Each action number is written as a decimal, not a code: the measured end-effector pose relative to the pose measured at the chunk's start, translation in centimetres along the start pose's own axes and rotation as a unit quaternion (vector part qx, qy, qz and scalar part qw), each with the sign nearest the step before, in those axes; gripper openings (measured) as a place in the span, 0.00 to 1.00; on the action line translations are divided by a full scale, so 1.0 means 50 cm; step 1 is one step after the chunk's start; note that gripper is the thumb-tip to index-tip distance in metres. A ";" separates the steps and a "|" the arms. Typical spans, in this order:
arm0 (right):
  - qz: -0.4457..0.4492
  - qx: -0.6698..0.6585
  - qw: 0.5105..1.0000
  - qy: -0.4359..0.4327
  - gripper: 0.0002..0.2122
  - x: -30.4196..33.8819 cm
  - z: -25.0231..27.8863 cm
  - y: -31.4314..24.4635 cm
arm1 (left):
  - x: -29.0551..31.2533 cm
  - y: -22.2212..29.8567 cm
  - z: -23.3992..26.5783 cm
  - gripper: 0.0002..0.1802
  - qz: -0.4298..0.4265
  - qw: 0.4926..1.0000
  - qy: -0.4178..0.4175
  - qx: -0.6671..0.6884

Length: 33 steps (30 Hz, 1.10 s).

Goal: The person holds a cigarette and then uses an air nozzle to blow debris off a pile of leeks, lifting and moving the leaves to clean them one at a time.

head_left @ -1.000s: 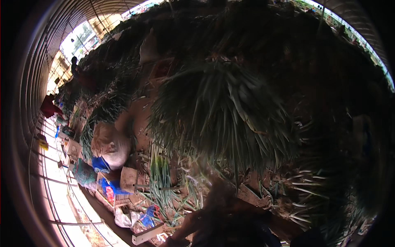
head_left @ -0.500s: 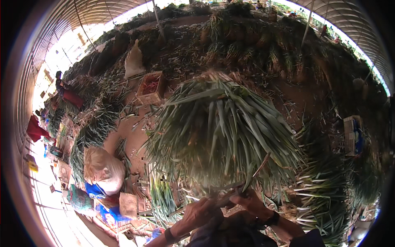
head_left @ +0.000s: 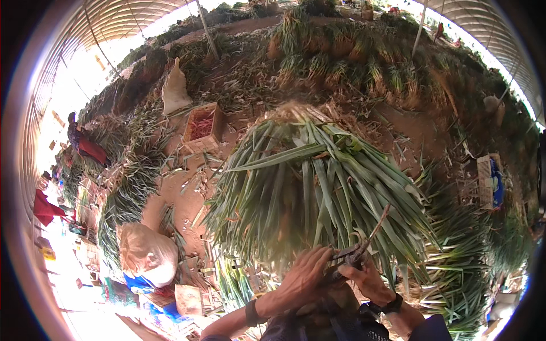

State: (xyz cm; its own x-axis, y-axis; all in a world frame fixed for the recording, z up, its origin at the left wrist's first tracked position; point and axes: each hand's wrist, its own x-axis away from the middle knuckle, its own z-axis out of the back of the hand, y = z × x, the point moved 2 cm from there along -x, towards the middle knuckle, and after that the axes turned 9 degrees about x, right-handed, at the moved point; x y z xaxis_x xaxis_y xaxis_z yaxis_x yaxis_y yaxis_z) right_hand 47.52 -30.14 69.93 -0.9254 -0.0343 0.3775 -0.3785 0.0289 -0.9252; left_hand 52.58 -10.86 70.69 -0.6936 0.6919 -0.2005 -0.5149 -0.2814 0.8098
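A big bundle of long green leafy stalks (head_left: 313, 187) fans out in front of me, its bound end near my chest. My left hand (head_left: 304, 275) presses on that end, fingers curled around a dark tie strip (head_left: 372, 233). My right hand (head_left: 368, 279), a dark watch on its wrist, grips the same strip. The strip's free end sticks up and to the right over the leaves. Both hands touch each other at the binding.
A wooden crate with red contents (head_left: 202, 128) and a white sack (head_left: 173, 91) stand on the dirt floor behind the bundle. A person in a pale head covering (head_left: 148, 256) crouches at lower left. Rows of green bundles (head_left: 352, 45) line the back, and a slatted crate (head_left: 486, 182) sits at right.
The bundle has moved away from the camera, so the view is brighter. Both hands came into view at its bound end and stay on the tie strip.
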 end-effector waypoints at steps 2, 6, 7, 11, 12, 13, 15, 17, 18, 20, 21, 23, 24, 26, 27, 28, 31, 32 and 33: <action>-0.030 -0.026 0.999 -0.014 0.19 -0.035 -0.003 -0.006 | -0.017 -0.014 0.013 0.49 0.043 0.999 -0.009 0.011; -0.116 0.047 0.985 -0.122 0.18 -0.098 -0.008 0.009 | -0.011 -0.045 0.058 0.48 0.117 0.992 -0.025 0.039; -0.124 0.036 0.973 -0.191 0.24 -0.112 -0.014 -0.019 | -0.002 -0.059 0.078 0.47 0.113 0.993 -0.013 0.038; -0.059 -0.005 0.972 -0.226 0.33 -0.138 0.011 -0.069 | 0.006 -0.120 0.170 0.43 0.189 0.945 0.073 0.257; -0.060 -0.011 0.973 -0.224 0.33 -0.141 0.024 -0.066 | 0.012 -0.131 0.207 0.43 0.267 0.924 0.086 0.259; -0.061 -0.051 0.979 -0.188 0.32 -0.142 0.038 -0.062 | 0.015 -0.149 0.245 0.40 0.279 0.912 0.109 0.281; -0.063 -0.093 0.982 -0.151 0.32 -0.149 0.054 -0.065 | 0.005 -0.163 0.308 0.39 0.330 0.905 0.164 0.210; -0.058 -0.060 0.990 -0.114 0.31 -0.155 0.062 -0.081 | 0.003 -0.201 0.370 0.39 0.359 0.889 0.203 0.197; -0.060 -0.061 0.989 -0.117 0.31 -0.159 0.061 -0.085 | 0.007 -0.230 0.388 0.39 0.369 0.878 0.227 0.203; -0.072 -0.060 0.991 -0.092 0.30 -0.170 0.061 -0.084 | -0.056 -0.238 0.406 0.39 0.351 0.876 0.264 0.200; -0.066 -0.052 0.993 -0.083 0.33 -0.169 0.059 -0.084 | -0.057 -0.274 0.416 0.39 0.352 0.876 0.261 0.200; -0.070 -0.082 0.992 -0.063 0.33 -0.171 0.037 -0.070 | -0.042 -0.385 0.435 0.38 0.346 0.888 0.252 0.170; -0.074 -0.111 0.990 -0.038 0.32 -0.179 0.026 -0.067 | -0.053 -0.410 0.446 0.38 0.348 0.896 0.230 0.151; -0.070 -0.047 0.996 -0.034 0.32 -0.190 0.000 -0.085 | -0.062 -0.459 0.451 0.36 0.357 0.890 0.217 0.179; -0.075 -0.074 0.994 -0.019 0.32 -0.194 -0.019 -0.088 | -0.055 -0.505 0.446 0.34 0.346 0.885 0.224 0.216; -0.079 -0.100 0.992 -0.004 0.32 -0.200 -0.039 -0.091 | -0.050 -0.538 0.444 0.34 0.336 0.885 0.223 0.234; -0.080 -0.074 0.994 0.021 0.33 -0.233 -0.089 -0.101 | -0.078 -0.574 0.413 0.35 0.347 0.884 0.159 0.271; -0.066 -0.055 0.996 0.029 0.34 -0.251 -0.108 -0.103 | -0.074 -0.587 0.399 0.36 0.365 0.867 0.135 0.312; -0.051 -0.024 0.998 0.025 0.36 -0.276 -0.120 -0.096 | -0.076 -0.585 0.381 0.38 0.326 0.875 0.124 0.335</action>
State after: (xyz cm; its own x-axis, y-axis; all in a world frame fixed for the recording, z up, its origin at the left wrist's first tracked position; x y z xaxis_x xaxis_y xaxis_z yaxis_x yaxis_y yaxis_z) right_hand 61.95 -23.81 69.39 -0.8811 0.0094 0.4728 -0.4708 0.0750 -0.8790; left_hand 79.88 7.44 58.26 -0.8609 0.3405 0.3781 0.3841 -0.0527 0.9218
